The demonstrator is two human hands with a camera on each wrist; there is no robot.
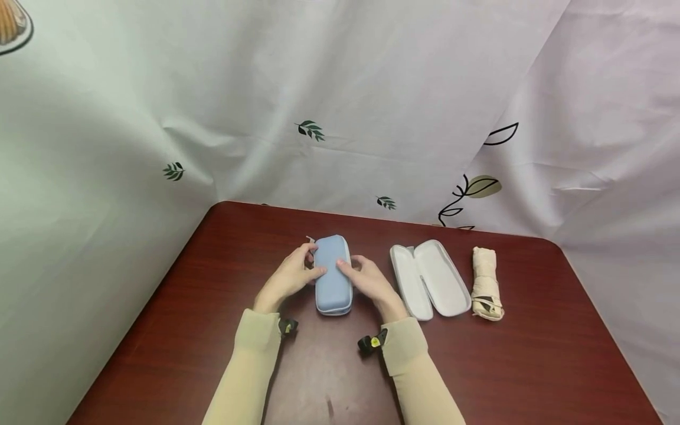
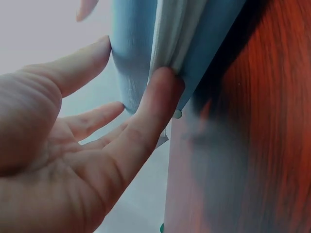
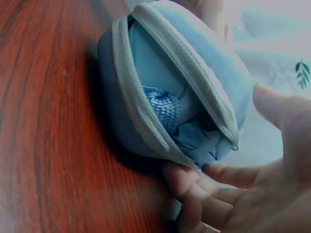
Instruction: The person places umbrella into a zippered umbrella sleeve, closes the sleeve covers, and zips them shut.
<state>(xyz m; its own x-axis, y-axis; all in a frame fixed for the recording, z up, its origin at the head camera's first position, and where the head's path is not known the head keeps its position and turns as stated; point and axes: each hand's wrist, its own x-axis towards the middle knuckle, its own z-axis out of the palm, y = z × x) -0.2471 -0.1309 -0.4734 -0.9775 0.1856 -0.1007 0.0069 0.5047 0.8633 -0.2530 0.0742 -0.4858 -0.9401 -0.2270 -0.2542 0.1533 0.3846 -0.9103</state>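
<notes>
A light blue zip case with a pale zipper lies lengthwise on the table between both hands. My left hand holds its left side, thumb over the lid. In the left wrist view, a fingertip of the left hand presses on the zipper band. The right hand grips the opposite side, thumb on top and fingers low along the edge. The right wrist view shows the zipper gaping on this side. Through the gap appear a blue-and-white woven piece and crumpled bluish material.
Right of the hands, a white case lies spread flat, its two halves joined along the middle. Beyond it is a rolled beige cloth bundle tied with a cord. Patterned white curtains hang along the back and sides of the reddish-brown table.
</notes>
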